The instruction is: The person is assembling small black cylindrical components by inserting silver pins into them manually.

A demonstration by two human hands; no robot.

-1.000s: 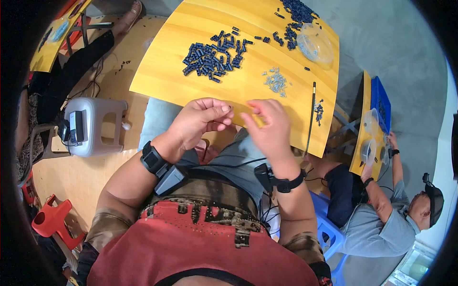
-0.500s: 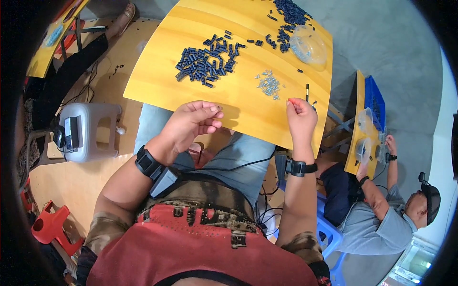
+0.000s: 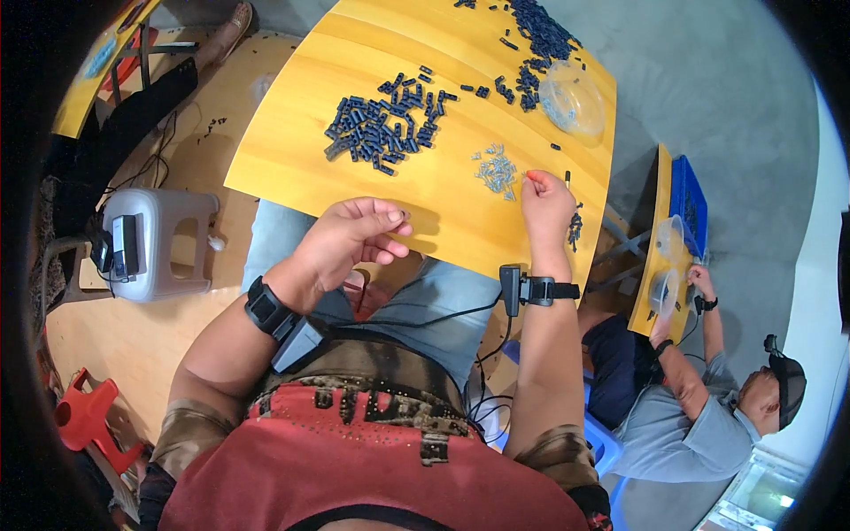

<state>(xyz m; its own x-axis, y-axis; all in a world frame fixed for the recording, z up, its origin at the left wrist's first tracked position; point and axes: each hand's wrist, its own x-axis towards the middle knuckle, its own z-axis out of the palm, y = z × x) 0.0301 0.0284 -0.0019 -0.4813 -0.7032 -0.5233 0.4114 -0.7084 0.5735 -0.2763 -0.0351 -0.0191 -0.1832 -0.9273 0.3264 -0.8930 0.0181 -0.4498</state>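
Right hand [image 3: 547, 203] pinched closed, hold hidden: silvery pieces [image 3: 498, 172] at nine o'clock, pale bits inside a clear tub [image 3: 580, 87] at one. Left hand [image 3: 354, 232]: thumb against forefinger, hold unclear.

The head view is taken from above the wearer by the left lens of a side-by-side pair. It faces steeply down and forward. Nearest the lens, the shirt [image 3: 372, 469] fills the lower centre. Farther out, at middle range, the left hand [image 3: 354, 234] is left of centre and the right hand [image 3: 549, 208] right of it. The table [image 3: 292, 115] spans the upper centre, cut by the top edge. The stool [image 3: 164, 234] at middle left stands farther off. Straight edges bow; the corners are black.
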